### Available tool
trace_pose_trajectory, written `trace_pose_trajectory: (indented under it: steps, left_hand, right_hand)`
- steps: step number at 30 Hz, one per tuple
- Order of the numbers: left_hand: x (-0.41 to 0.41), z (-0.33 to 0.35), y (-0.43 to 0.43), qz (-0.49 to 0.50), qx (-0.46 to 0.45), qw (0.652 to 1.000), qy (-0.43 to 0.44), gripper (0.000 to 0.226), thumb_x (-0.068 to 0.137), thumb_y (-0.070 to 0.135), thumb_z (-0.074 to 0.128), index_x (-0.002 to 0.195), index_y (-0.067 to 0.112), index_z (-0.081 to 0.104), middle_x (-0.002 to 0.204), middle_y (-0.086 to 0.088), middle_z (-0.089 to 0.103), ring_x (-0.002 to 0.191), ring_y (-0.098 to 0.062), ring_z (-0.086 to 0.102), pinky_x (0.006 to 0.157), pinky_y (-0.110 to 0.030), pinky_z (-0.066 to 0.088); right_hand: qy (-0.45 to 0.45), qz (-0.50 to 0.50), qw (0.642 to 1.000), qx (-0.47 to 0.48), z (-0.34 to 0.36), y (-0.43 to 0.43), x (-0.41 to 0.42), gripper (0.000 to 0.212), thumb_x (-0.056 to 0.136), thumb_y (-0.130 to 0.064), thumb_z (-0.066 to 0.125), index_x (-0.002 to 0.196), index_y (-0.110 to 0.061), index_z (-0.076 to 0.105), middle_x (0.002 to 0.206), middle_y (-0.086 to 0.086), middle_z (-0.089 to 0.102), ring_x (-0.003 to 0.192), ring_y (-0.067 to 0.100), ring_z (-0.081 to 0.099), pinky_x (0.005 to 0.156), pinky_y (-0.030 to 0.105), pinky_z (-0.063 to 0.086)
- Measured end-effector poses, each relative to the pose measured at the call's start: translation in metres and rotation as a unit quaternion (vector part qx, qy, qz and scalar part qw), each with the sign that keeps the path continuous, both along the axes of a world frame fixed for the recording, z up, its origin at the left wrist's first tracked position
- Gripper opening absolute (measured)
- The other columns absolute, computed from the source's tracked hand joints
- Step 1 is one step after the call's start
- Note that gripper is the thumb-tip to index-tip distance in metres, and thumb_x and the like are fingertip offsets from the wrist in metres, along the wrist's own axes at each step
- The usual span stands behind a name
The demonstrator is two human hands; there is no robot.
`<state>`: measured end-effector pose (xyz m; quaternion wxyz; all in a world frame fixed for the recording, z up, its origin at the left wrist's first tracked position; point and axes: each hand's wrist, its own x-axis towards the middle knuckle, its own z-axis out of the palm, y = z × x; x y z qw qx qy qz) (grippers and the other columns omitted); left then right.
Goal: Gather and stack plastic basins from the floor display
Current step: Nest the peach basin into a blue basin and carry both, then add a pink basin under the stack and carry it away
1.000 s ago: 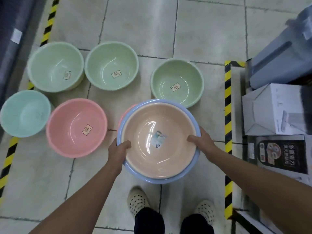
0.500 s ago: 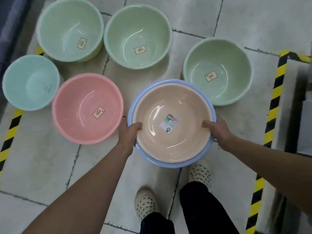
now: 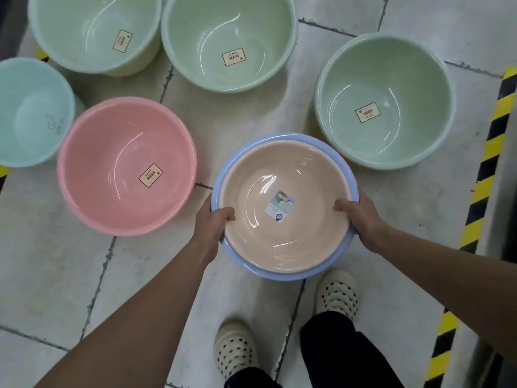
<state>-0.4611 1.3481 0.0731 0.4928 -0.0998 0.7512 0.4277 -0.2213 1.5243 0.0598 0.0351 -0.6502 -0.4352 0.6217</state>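
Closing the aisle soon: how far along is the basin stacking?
Done: the peach basin sits nested in the blue basin. In hand: left hand and right hand grip that pair's rims. Left: pink basin, teal basin and three green basins stand separately on the floor.
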Motion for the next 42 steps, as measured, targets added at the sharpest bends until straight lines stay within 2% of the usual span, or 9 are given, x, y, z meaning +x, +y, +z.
trace_pose_trajectory:
  steps: [7, 13, 16, 20, 24, 27, 30, 35, 42]
  left_hand:
    - [0.005, -0.015, -0.001, -0.037, 0.007, 0.998, 0.042, 0.045, 0.076, 0.001, 0.065, 0.114, 0.024, 0.068, 0.095, 0.002, 0.074, 0.079, -0.018, 0.069, 0.06, -0.028, 0.053]
    - [0.002, -0.024, -0.002, -0.081, 0.006, 0.995, 0.065, 0.047, 0.076, 0.006, 0.068, 0.117, 0.029, 0.069, 0.097, 0.005, 0.076, 0.09, -0.021, 0.072, 0.08, -0.038, 0.06]
    - [0.006, -0.027, 0.0, -0.099, 0.015, 0.992, 0.081, 0.049, 0.078, 0.009, 0.069, 0.118, 0.036, 0.066, 0.106, 0.006, 0.073, 0.1, -0.02, 0.069, 0.092, -0.046, 0.057]
    - [0.014, -0.035, -0.001, -0.096, 0.027, 0.989, 0.105, 0.05, 0.078, 0.022, 0.07, 0.119, 0.048, 0.061, 0.129, 0.004, 0.057, 0.131, -0.024, 0.052, 0.104, -0.049, 0.049]
    - [0.005, -0.045, -0.004, -0.12, 0.042, 0.988, 0.09, 0.061, 0.083, 0.024, 0.075, 0.138, 0.035, 0.053, 0.129, 0.006, 0.064, 0.116, -0.015, 0.063, 0.1, -0.044, 0.053]
    - [-0.008, -0.051, -0.006, -0.144, 0.013, 0.988, 0.044, 0.095, 0.065, 0.047, 0.087, 0.147, 0.039, 0.039, 0.138, 0.011, 0.059, 0.122, -0.015, 0.061, 0.102, -0.042, 0.051]
    - [-0.008, -0.051, -0.006, -0.146, 0.014, 0.989, 0.029, 0.077, 0.065, 0.035, 0.083, 0.135, 0.036, 0.051, 0.121, 0.006, 0.069, 0.107, -0.017, 0.069, 0.093, -0.039, 0.057]
    - [0.0, -0.041, -0.01, -0.116, 0.01, 0.993, 0.034, 0.054, 0.064, 0.024, 0.071, 0.117, 0.028, 0.061, 0.106, -0.002, 0.073, 0.096, -0.024, 0.071, 0.077, -0.033, 0.057]
    - [-0.002, 0.019, -0.043, -0.056, -0.017, 0.998, 0.034, 0.07, 0.06, 0.03, 0.073, 0.128, 0.028, 0.057, 0.117, 0.001, 0.07, 0.103, -0.021, 0.068, 0.091, -0.041, 0.056]
  right_hand:
    - [-0.075, 0.033, 0.995, 0.05, -0.016, -0.011, 0.012, 0.042, 0.085, -0.019, 0.065, 0.126, -0.023, 0.058, 0.107, 0.001, 0.063, 0.099, 0.025, 0.058, 0.078, 0.037, 0.047]
    - [-0.238, 0.17, 0.94, 0.175, -0.011, -0.024, 0.024, 0.031, 0.08, -0.041, 0.07, 0.095, -0.014, 0.067, 0.083, 0.005, 0.069, 0.077, 0.025, 0.065, 0.069, 0.035, 0.053]
    - [-0.214, 0.165, 0.945, 0.186, -0.012, -0.021, 0.03, 0.031, 0.08, -0.039, 0.071, 0.096, -0.013, 0.068, 0.088, 0.006, 0.07, 0.081, 0.023, 0.065, 0.069, 0.036, 0.054]
    - [-0.125, 0.131, 0.974, 0.137, -0.018, -0.014, 0.03, 0.048, 0.085, -0.03, 0.072, 0.131, -0.025, 0.056, 0.113, 0.0, 0.057, 0.102, 0.019, 0.053, 0.083, 0.036, 0.046]
    - [-0.058, 0.087, 0.991, 0.084, -0.031, -0.015, 0.03, 0.048, 0.084, -0.028, 0.07, 0.128, -0.034, 0.051, 0.11, -0.004, 0.061, 0.104, 0.023, 0.058, 0.083, 0.037, 0.048]
    - [-0.056, 0.082, 0.992, 0.083, -0.039, -0.013, 0.031, 0.057, 0.073, -0.036, 0.066, 0.127, -0.034, 0.052, 0.112, -0.005, 0.063, 0.106, 0.023, 0.06, 0.084, 0.041, 0.052]
    - [-0.057, 0.079, 0.992, 0.081, -0.044, -0.009, 0.031, 0.072, 0.069, -0.036, 0.067, 0.138, -0.032, 0.044, 0.125, 0.001, 0.057, 0.109, 0.024, 0.057, 0.09, 0.046, 0.052]
    - [-0.049, 0.075, 0.994, 0.061, -0.033, 0.004, 0.028, 0.062, 0.067, -0.029, 0.069, 0.125, -0.037, 0.048, 0.118, 0.003, 0.06, 0.103, 0.025, 0.061, 0.084, 0.044, 0.054]
    - [-0.016, 0.129, 0.99, 0.059, 0.035, 0.014, 0.002, 0.07, 0.058, -0.028, 0.071, 0.127, -0.03, 0.056, 0.112, -0.002, 0.068, 0.098, 0.019, 0.066, 0.082, 0.039, 0.055]
